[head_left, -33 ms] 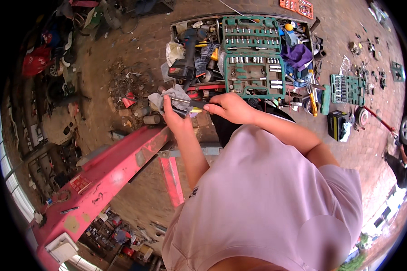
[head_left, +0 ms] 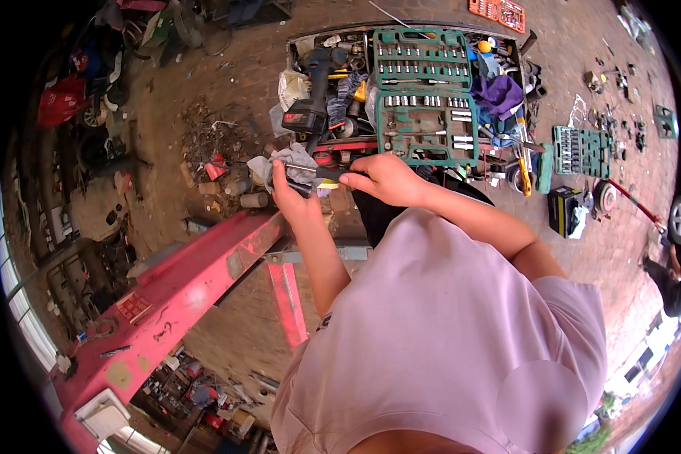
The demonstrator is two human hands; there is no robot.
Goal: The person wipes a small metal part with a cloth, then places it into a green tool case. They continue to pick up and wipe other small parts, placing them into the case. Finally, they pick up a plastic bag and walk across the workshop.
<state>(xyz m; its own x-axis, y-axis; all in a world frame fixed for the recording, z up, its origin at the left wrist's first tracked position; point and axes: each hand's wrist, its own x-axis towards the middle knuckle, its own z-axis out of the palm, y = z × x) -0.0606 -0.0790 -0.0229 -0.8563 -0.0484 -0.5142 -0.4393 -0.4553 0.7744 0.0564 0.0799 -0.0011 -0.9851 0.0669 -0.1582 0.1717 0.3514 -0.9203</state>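
My left hand is closed round a grey rag, which is bunched about the end of a tool's bright metal shaft. The tool's black handle points toward my right hand, whose closed fingers grip its end. The tool's exact kind I cannot make out. Beyond my hands, an open green socket set with rows of sockets lies on a tool tray. A cordless impact wrench rests on the left of the tray.
A red steel beam runs from near my left hand to the lower left. Right of the tray are a second green socket case, a black box and a purple cloth. Scattered parts and debris lie on the floor at left.
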